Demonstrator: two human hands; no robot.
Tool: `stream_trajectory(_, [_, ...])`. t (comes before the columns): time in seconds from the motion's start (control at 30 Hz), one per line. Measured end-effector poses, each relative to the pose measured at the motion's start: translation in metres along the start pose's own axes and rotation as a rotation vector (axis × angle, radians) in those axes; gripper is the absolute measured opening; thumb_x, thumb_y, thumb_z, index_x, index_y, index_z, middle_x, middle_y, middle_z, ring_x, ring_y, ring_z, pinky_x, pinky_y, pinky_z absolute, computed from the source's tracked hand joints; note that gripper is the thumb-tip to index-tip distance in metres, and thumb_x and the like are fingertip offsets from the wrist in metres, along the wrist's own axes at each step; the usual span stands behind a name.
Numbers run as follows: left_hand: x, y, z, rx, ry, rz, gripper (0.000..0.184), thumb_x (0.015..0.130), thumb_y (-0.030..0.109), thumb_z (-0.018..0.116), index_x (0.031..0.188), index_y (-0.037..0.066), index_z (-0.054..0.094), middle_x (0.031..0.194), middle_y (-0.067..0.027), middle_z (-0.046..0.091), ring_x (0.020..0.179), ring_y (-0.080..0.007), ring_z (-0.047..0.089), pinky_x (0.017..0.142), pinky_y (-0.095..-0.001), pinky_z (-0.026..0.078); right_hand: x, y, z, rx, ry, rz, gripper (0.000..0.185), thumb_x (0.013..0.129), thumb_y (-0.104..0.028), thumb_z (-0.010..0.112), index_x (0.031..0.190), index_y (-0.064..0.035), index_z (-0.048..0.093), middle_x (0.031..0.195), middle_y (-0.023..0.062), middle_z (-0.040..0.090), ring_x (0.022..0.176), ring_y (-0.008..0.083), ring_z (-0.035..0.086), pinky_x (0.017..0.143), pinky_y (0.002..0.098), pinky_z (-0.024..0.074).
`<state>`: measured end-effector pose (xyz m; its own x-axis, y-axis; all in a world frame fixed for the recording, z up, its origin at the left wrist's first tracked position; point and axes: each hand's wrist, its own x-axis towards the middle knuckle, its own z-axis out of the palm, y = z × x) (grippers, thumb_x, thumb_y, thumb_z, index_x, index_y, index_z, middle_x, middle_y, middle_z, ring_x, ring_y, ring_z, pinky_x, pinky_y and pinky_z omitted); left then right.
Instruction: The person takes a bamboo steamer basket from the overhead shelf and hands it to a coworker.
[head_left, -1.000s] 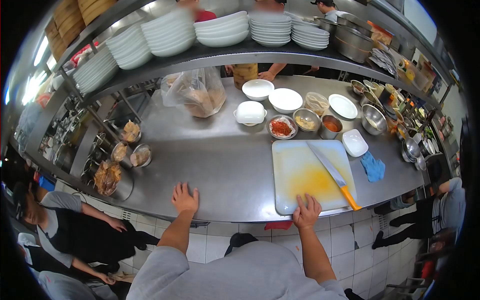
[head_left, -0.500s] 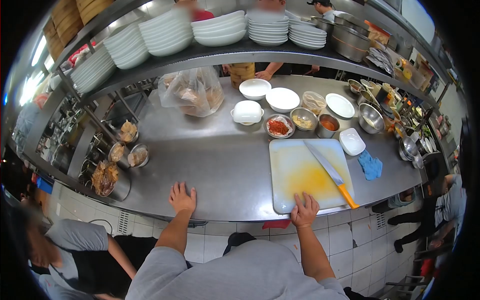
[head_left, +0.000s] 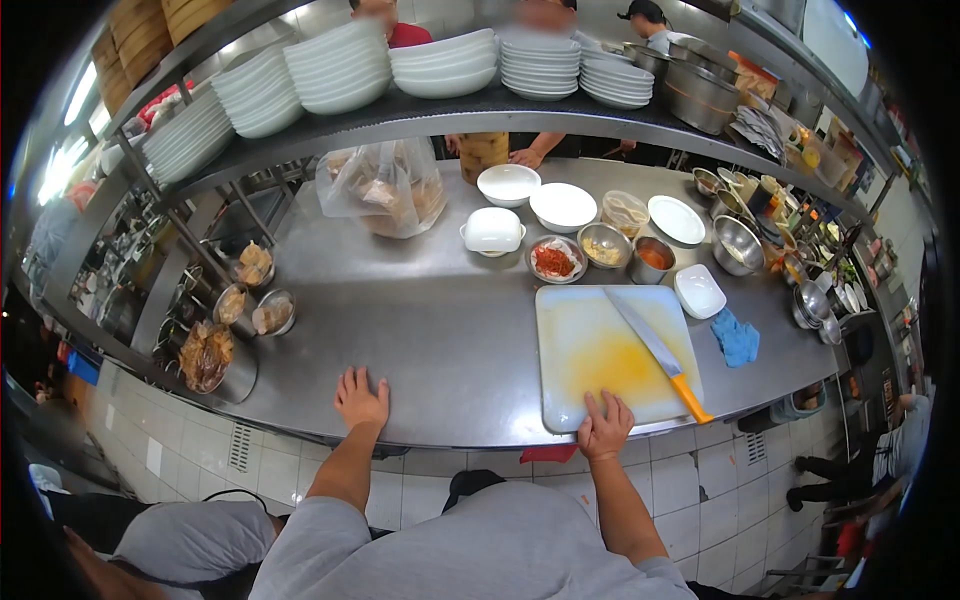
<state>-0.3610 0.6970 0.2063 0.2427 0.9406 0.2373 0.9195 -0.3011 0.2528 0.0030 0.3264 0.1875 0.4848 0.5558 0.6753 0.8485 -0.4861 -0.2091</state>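
Observation:
My left hand (head_left: 361,400) lies flat with fingers spread on the steel counter (head_left: 430,350), near its front edge. It holds nothing. My right hand (head_left: 604,425) rests, fingers apart, on the front edge of a white cutting board (head_left: 565,330) with a yellow stain in its middle. To the right of that hand, a knife (head_left: 652,345) with an orange handle lies diagonally across the board, apart from my fingers. A blue cloth (head_left: 736,338) and a square white dish (head_left: 699,291) sit just right of the board.
Behind the board stand a bowl of red shreds (head_left: 555,260), a bowl of pale bits (head_left: 605,245) and a cup of red sauce (head_left: 653,258). A plastic bag (head_left: 385,190) sits farther back. Plate stacks (head_left: 335,70) fill the overhead shelf. Other people stand around the counter.
Both my hands stay in place on the counter and board. The person at lower left has bent or moved lower. The view has shifted slightly.

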Motion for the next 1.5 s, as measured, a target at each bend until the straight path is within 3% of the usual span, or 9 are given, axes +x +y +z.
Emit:
stream_trajectory(0.33, [0.004,-0.006,0.002,0.025,0.075,0.021,0.065,0.103,0.053,0.062,0.156,0.015,0.056,0.17,-0.0153,0.045,0.161,-0.0394,0.034,0.127,-0.059,0.026,0.0,0.001,0.004,0.022,0.016,-0.016,0.049,0.089,-0.031,0.061,0.132,-0.0223,0.082,0.145,0.0152,0.068,0.133,0.0402,0.06,0.114,0.0566,0.0418])
stream_trajectory(0.4, [0.001,-0.006,0.003,0.029,-0.009,0.0,0.067,0.102,0.054,0.061,0.156,0.014,0.056,0.17,-0.0153,0.045,0.162,-0.0394,0.033,0.128,-0.059,0.026,-0.001,-0.001,0.003,0.022,0.001,0.015,0.049,0.089,-0.032,0.061,0.131,-0.0224,0.082,0.145,0.0152,0.068,0.133,0.0413,0.059,0.115,0.0569,0.0415])
stream_trajectory(0.63, [0.0,-0.008,0.005,-0.007,-0.002,-0.028,0.068,0.102,0.056,0.062,0.156,0.014,0.056,0.171,-0.0159,0.044,0.162,-0.039,0.032,0.128,-0.0579,0.026,-0.005,0.002,0.006,0.017,-0.015,-0.015,0.048,0.089,-0.032,0.061,0.132,-0.023,0.083,0.146,0.0156,0.067,0.134,0.0422,0.058,0.115,0.0581,0.0404])
stream_trajectory(1.13, [0.001,-0.001,-0.013,-0.071,0.027,0.004,0.065,0.103,0.056,0.063,0.154,0.016,0.059,0.17,-0.0144,0.046,0.161,-0.0381,0.034,0.129,-0.0591,0.025,-0.007,0.003,0.012,0.011,-0.007,-0.029,0.051,0.091,-0.029,0.059,0.137,-0.0188,0.079,0.149,0.0166,0.065,0.136,0.0435,0.056,0.116,0.0589,0.0395])
stream_trajectory(1.23, [0.003,0.006,-0.02,-0.065,-0.03,-0.03,0.066,0.104,0.056,0.063,0.157,0.016,0.058,0.174,-0.0127,0.043,0.164,-0.0356,0.029,0.13,-0.0587,0.023,-0.007,0.003,0.008,0.011,0.003,-0.012,0.05,0.094,-0.03,0.058,0.137,-0.0189,0.079,0.149,0.0177,0.065,0.137,0.0434,0.056,0.118,0.0576,0.0386])
stream_trajectory(1.33, [0.036,-0.007,-0.02,0.054,-0.15,-0.07,0.083,0.101,0.061,0.065,0.168,0.017,0.046,0.175,-0.0153,0.042,0.163,-0.0385,0.035,0.131,-0.0556,0.027,-0.007,0.004,0.01,0.021,0.011,-0.014,0.05,0.092,-0.031,0.059,0.135,-0.02,0.08,0.149,0.0176,0.065,0.136,0.0437,0.056,0.117,0.0587,0.0395])
stream_trajectory(1.4, [0.116,-0.033,-0.014,0.095,-0.715,0.059,0.102,0.097,0.061,0.073,0.174,0.009,0.032,0.174,-0.0223,0.043,0.161,-0.0434,0.039,0.132,-0.0511,0.034,-0.009,0.006,0.009,0.029,0.007,-0.007,0.049,0.09,-0.031,0.059,0.133,-0.0203,0.081,0.147,0.0175,0.065,0.135,0.0444,0.056,0.116,0.06,0.0403])
stream_trajectory(1.43, [0.143,-0.024,-0.039,-0.204,-0.604,-0.066,0.108,0.094,0.059,0.077,0.174,0.005,0.028,0.173,-0.0253,0.043,0.16,-0.0447,0.041,0.132,-0.0494,0.035,-0.012,0.005,0.009,0.036,0.024,0.001,0.049,0.09,-0.031,0.059,0.133,-0.0203,0.081,0.147,0.0175,0.065,0.135,0.0444,0.056,0.116,0.06,0.0403])
stream_trajectory(1.5, [0.213,0.029,-0.138,-0.456,-0.235,0.023,0.112,0.094,0.049,0.083,0.173,-0.004,0.024,0.172,-0.03,0.041,0.16,-0.0447,0.041,0.133,-0.0491,0.035,-0.01,0.006,0.012,0.052,0.05,-0.003,0.049,0.088,-0.03,0.06,0.131,-0.0201,0.081,0.144,0.0177,0.066,0.134,0.0448,0.057,0.116,0.0604,0.0405])
